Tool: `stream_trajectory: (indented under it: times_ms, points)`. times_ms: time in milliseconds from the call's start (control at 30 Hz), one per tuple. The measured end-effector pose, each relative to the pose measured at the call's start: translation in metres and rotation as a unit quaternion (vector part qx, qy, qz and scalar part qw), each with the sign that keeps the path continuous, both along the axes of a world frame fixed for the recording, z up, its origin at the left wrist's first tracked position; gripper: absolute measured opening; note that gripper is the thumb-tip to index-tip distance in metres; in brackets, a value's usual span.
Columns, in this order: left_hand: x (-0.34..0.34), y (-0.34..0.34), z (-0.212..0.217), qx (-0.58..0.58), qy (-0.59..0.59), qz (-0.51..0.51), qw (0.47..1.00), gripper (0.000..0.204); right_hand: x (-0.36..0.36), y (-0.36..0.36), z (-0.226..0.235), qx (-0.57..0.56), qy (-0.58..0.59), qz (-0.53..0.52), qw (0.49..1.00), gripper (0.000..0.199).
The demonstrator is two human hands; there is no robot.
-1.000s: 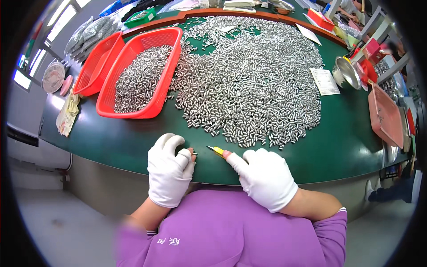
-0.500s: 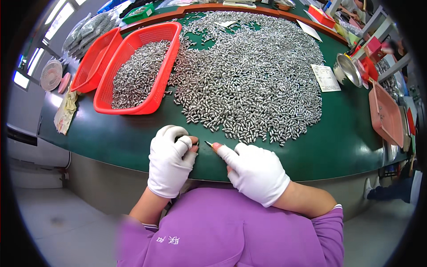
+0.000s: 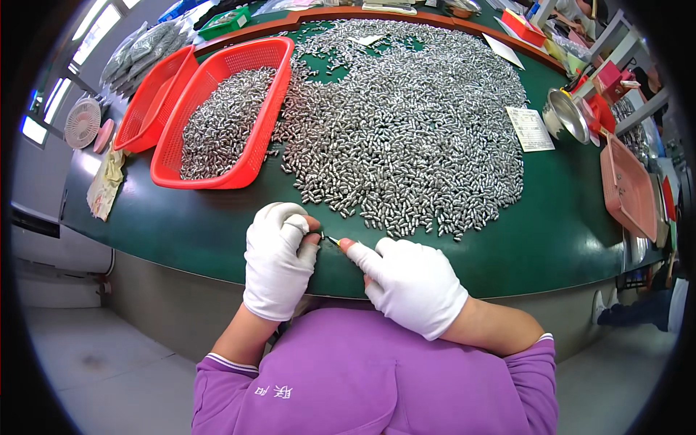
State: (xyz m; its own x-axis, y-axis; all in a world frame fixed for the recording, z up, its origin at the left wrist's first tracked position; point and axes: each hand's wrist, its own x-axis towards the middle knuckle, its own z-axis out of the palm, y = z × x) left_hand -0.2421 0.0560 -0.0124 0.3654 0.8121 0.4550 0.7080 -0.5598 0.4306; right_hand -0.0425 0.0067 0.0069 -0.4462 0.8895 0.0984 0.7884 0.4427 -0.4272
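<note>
My left hand (image 3: pixel 279 254), in a white glove with bare thumb and fingertip, is closed in a pinch. A small metal part (image 3: pixel 322 235), mostly hidden, shows at its fingertips. My right hand (image 3: pixel 409 279), gloved the same way, grips a slim pointed tool (image 3: pixel 334 241) with a dark tip and a bit of yellow; its exact kind is hidden by the fingers. The tool's tip points left, at or very close to the metal part. Beyond both hands spreads a wide heap of small silvery metal parts (image 3: pixel 413 138) on the green tabletop (image 3: pixel 217 232).
A red plastic basket (image 3: pixel 163 163) with more metal parts stands left of the heap, beside another red basket (image 3: pixel 138 130). A cloth (image 3: pixel 106 185) lies at the left edge. Rightward are a paper slip (image 3: pixel 530 129), a metal bowl (image 3: pixel 568 116) and a pink tray (image 3: pixel 627 188).
My right hand has shifted left, bringing the tool's tip up to the left fingertips. My left hand stays nearly in place, still pinching.
</note>
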Motion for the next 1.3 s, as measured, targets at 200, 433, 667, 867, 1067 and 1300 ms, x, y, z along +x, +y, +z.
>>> stream_trajectory:
  times_ms: [200, 433, 667, 867, 1067, 1300]
  points:
    - [0.004, -0.003, 0.004, 0.011, 0.011, 0.014, 1.0, 0.022, 0.0, -0.001, 0.0, -0.006, 0.007, -0.003, 1.0, 0.047]
    - [0.005, -0.005, 0.002, -0.008, 0.009, 0.03, 0.999, 0.022, 0.0, -0.003, -0.003, 0.024, 0.004, -0.022, 0.999, 0.046]
    - [0.006, -0.002, -0.001, 0.01, -0.009, 0.029, 0.999, 0.022, -0.002, 0.0, -0.003, 0.015, 0.004, -0.01, 1.0, 0.046]
    - [0.006, -0.001, 0.0, 0.01, -0.023, 0.025, 0.999, 0.022, -0.002, 0.002, -0.004, 0.013, 0.024, -0.01, 1.0, 0.045]
    - [0.002, 0.002, -0.002, -0.007, -0.028, 0.008, 1.0, 0.022, 0.007, 0.018, -0.001, -0.048, 0.03, 0.051, 0.997, 0.047]
    - [-0.002, 0.004, -0.001, -0.003, -0.024, -0.011, 1.0, 0.022, 0.006, 0.023, 0.007, -0.056, -0.02, 0.099, 0.993, 0.048]
